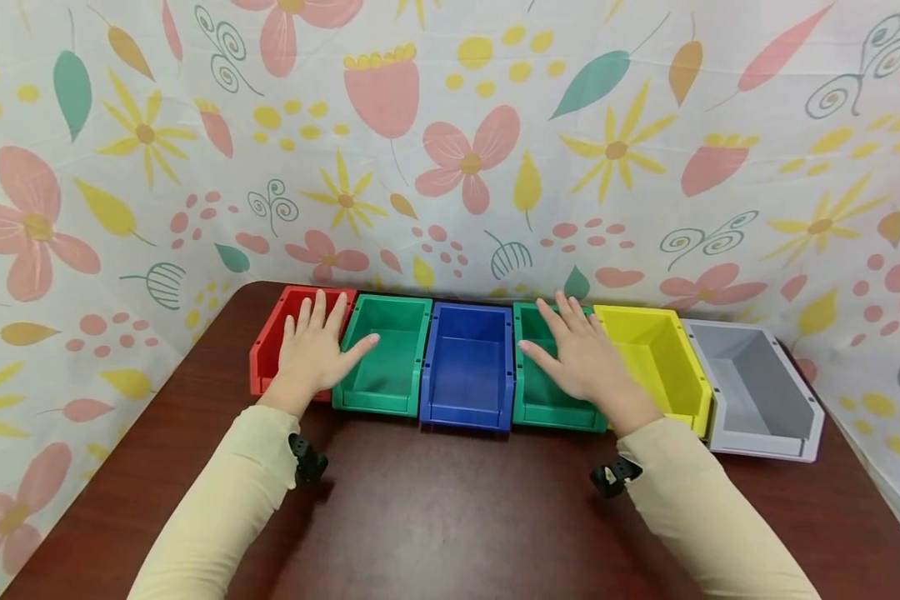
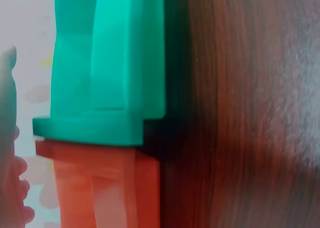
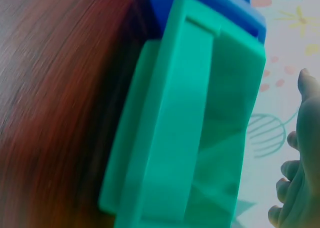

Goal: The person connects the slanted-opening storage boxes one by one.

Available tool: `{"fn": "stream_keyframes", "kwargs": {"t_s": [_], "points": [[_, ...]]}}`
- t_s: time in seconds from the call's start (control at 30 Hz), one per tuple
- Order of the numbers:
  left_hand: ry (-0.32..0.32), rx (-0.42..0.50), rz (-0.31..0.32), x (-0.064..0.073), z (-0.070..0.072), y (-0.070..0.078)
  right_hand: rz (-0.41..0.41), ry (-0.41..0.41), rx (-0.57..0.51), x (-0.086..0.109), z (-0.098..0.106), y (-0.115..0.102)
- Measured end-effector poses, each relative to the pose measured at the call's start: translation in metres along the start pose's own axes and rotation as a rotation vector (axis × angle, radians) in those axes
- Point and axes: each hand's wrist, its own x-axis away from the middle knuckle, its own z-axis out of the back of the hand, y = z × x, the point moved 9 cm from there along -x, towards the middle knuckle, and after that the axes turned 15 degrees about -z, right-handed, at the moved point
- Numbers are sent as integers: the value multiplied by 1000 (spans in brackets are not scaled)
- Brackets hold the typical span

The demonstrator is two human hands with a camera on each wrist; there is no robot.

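In the head view my left hand [image 1: 313,350] is spread above the red bin [image 1: 267,346] and the edge of the left green bin [image 1: 390,358], fingers straight, holding nothing. My right hand [image 1: 577,354], its fingers also extended, hovers over the right green bin [image 1: 536,392] and overlaps the rim of the yellow bin [image 1: 656,358]. Between the two green bins sits a blue bin [image 1: 468,367]. The left wrist view shows the green and red bins side by side, with fingertips [image 2: 20,188] at its left edge. Fingers [image 3: 287,168] appear at the right of the right wrist view.
A grey bin [image 1: 757,392] ends the row on the right. The bins stand along the back of a dark brown wooden table [image 1: 450,517]. Behind them hangs a white curtain [image 1: 390,183] printed with flowers and leaves. Each wrist wears a black strap [image 1: 309,458].
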Motion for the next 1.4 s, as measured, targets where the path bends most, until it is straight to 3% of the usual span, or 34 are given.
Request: {"fn": "stream_keyframes", "kwargs": {"t_s": [0.17,0.43,0.67,0.77,0.9,0.97,1.17,1.4], "points": [[10,30,17,2,5,-10,3,-22,-55,-3,-3,-15],[59,106,53,8,16,-33,4,-75,-272,-4,0,-37],[53,204,167,17,22,-66,6,-77,-484,-6,10,-61],[30,261,219,20,20,-78,-38,-179,-663,-7,6,-72],[37,354,292,23,17,-87,-132,-416,-965,-5,-9,-89],[53,390,317,23,15,-89,-160,-518,-1063,-2,-16,-99],[63,410,336,22,13,-80,-189,-684,-1167,6,-29,-118],[72,394,290,11,15,-66,-239,-699,-1192,8,-30,-112]]}}
